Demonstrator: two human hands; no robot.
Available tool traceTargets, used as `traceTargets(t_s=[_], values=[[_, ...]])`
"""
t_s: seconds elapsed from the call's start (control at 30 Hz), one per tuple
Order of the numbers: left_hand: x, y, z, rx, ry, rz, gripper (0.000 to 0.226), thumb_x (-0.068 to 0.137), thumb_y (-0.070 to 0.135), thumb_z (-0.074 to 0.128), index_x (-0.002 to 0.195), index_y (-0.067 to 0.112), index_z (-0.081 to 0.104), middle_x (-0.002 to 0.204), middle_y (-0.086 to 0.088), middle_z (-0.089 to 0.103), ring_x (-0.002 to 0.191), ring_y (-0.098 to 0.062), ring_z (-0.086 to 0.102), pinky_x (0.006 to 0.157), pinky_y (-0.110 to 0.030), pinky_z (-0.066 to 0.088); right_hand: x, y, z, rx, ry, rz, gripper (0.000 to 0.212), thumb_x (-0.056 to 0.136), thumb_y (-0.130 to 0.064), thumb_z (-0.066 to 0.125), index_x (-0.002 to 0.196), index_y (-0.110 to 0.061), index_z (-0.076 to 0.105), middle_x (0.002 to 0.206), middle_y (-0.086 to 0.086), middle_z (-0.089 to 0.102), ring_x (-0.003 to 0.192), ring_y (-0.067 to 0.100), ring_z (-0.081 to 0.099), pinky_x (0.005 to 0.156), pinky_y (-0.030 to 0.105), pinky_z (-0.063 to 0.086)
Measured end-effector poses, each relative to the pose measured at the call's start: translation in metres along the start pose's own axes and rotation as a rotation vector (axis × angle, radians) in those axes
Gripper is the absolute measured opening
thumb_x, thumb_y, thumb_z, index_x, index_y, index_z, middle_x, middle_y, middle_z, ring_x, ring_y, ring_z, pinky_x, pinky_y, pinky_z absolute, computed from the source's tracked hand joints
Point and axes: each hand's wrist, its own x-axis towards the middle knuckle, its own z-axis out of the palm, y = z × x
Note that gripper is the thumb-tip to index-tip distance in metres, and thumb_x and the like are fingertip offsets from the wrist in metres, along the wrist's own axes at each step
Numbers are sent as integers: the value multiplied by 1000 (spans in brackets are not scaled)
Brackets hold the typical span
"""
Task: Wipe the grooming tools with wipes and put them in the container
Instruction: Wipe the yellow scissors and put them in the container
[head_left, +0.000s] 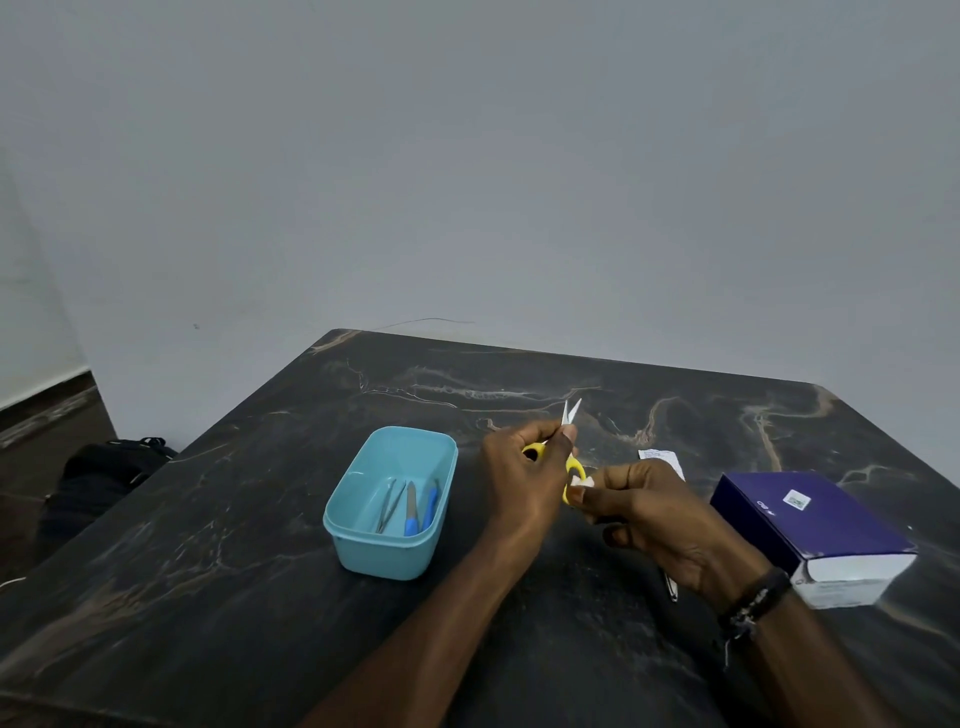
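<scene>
My left hand grips small yellow-handled scissors above the table, blades slightly apart and pointing away from me. My right hand pinches a small white wipe against a yellow handle loop. A light blue container stands left of my hands and holds metal tweezers and two blue-handled tools. A metal tool lies on the table, mostly hidden under my right wrist.
A purple and white box lies at the right on the dark marbled table. A torn white wipe packet lies beyond my right hand. A black bag sits on the floor at left.
</scene>
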Motion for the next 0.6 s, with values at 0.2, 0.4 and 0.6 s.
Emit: traceTargets(t_s=[0.2, 0.4, 0.6], values=[[3, -6, 3, 25, -50, -22, 13, 81, 22, 73, 68, 23, 73, 59, 7, 68, 57, -7, 63, 61, -33, 57, -1, -2, -5, 102, 33, -38, 17, 78, -3, 70, 85, 12, 70, 71, 12, 69, 58, 9, 52, 51, 22, 33], [2, -5, 2, -26, -54, -51, 12, 83, 18, 71, 72, 21, 72, 62, 5, 68, 54, -3, 61, 53, -19, 51, -2, -2, -2, 24, -63, 13, 32, 67, -18, 76, 84, 9, 71, 65, 11, 64, 56, 11, 53, 45, 18, 35], [0, -6, 6, -66, -186, -118, 18, 90, 29, 63, 81, 17, 72, 63, 3, 62, 57, -3, 55, 56, -23, 49, 2, 2, -1, 136, 7, -24, 14, 76, -8, 71, 74, 6, 69, 60, 10, 63, 55, 12, 52, 44, 18, 37]])
